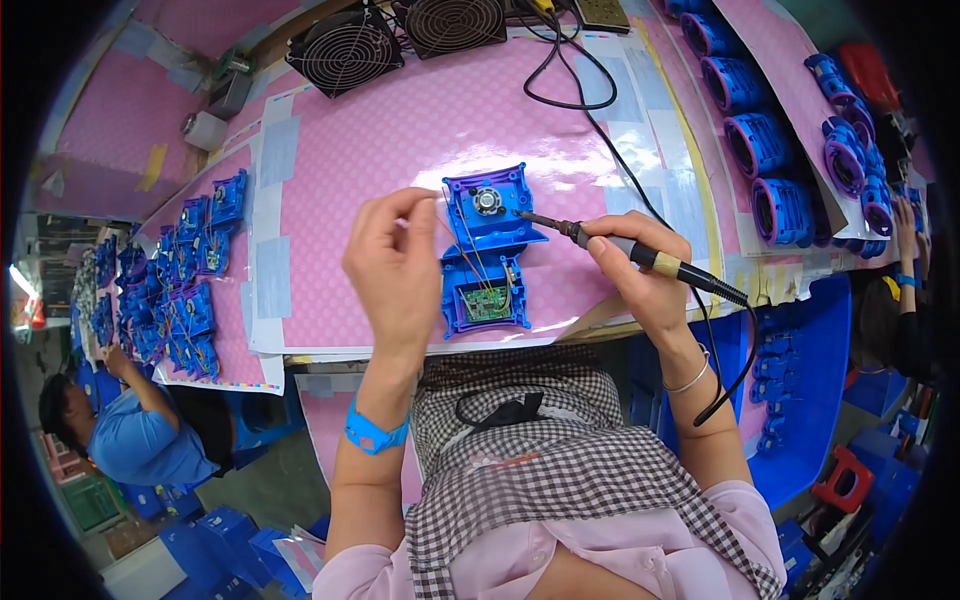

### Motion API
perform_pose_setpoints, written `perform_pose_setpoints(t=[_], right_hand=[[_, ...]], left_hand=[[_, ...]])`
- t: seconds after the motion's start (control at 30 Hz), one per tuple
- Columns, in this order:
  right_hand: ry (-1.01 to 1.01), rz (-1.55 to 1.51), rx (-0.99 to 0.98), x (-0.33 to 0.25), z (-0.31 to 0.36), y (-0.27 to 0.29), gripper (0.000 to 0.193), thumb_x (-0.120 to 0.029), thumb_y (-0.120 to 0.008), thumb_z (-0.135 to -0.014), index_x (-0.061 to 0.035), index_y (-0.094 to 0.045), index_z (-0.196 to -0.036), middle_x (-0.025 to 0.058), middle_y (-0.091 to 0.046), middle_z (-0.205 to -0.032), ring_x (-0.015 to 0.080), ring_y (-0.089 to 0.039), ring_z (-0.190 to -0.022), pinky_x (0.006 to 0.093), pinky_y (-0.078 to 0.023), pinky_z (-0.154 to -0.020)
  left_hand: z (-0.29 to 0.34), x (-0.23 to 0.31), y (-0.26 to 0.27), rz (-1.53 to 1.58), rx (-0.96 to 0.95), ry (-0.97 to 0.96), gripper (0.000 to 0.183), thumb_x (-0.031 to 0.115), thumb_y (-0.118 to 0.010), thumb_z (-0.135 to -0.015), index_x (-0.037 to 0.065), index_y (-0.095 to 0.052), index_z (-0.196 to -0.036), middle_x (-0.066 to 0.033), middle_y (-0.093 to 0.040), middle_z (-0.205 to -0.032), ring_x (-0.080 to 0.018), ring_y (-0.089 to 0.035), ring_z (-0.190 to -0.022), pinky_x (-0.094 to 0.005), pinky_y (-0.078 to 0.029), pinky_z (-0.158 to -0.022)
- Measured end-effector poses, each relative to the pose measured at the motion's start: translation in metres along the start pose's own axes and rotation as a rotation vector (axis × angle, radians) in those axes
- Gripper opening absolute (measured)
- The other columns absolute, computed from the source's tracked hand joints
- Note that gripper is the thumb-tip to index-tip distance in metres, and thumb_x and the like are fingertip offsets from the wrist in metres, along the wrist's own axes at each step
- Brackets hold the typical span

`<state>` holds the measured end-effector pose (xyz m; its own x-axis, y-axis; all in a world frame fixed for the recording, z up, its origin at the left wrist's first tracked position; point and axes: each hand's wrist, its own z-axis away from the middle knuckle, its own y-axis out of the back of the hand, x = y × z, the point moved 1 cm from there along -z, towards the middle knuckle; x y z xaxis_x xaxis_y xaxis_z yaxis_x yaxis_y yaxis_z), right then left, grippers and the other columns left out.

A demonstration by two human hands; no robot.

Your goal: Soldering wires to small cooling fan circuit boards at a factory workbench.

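Observation:
A blue plastic housing lies in front of me as two joined halves. Its far half (513,198) carries a small round speaker (487,201); its near half (450,296) holds a green circuit board (487,303). Thin wires (463,232) link the two. My right hand (645,275) grips a soldering iron (627,249), its tip over the far half just right of the speaker. My left hand (395,265) is beside the housing's left edge, thumb and fingers closed near the wires. Whatever those fingers pinch is too small to make out.
Two black fans (347,52) stand at the table's far edge. The iron's black cord (640,178) crosses the right side. Many blue housings lie on the left table (235,330); blue round parts (757,143) line the right. A blue bin (815,420) is below right. Co-workers sit on both sides.

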<state>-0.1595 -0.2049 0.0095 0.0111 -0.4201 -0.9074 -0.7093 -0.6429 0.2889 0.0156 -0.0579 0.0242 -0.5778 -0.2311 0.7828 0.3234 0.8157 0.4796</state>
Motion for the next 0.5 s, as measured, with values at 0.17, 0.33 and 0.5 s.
perform_pose_setpoints(t=[0.17,0.33,0.5], right_hand=[[-0.016,-0.031,0.01,0.0,0.001,0.001,0.014,-0.004,-0.066,-0.081,0.0018,-0.069,-0.094,0.005,-0.064,-0.078,0.0073,-0.054,-0.064,0.0216,-0.04,-0.057],[-0.021,-0.062,0.047,0.0,0.002,0.0,0.014,-0.004,-0.066,-0.083,0.0013,-0.069,-0.095,0.0037,-0.064,-0.078,0.0054,-0.053,-0.063,0.0198,-0.039,-0.055],[-0.015,-0.03,0.021,0.001,0.002,-0.001,0.014,-0.003,-0.066,-0.082,0.0018,-0.069,-0.095,0.005,-0.065,-0.079,0.0062,-0.054,-0.064,0.0202,-0.04,-0.056]], left_hand=[[0.006,-0.007,-0.004,-0.05,0.035,0.073,0.02,0.008,-0.075,-0.077,0.002,-0.065,-0.094,-0.0003,-0.066,-0.079,-0.002,-0.036,-0.053,-0.0208,-0.03,-0.047],[0.009,-0.001,-0.008,-0.053,-0.029,0.168,0.015,0.007,-0.073,-0.077,0.002,-0.066,-0.09,-0.007,-0.067,-0.079,-0.0104,-0.06,-0.067,-0.0262,-0.041,-0.052],[0.009,0.009,-0.01,0.002,-0.176,-0.003,0.008,0.004,-0.067,-0.08,0.001,-0.07,-0.087,-0.0099,-0.068,-0.081,-0.0171,-0.063,-0.068,-0.0303,-0.046,-0.055]])
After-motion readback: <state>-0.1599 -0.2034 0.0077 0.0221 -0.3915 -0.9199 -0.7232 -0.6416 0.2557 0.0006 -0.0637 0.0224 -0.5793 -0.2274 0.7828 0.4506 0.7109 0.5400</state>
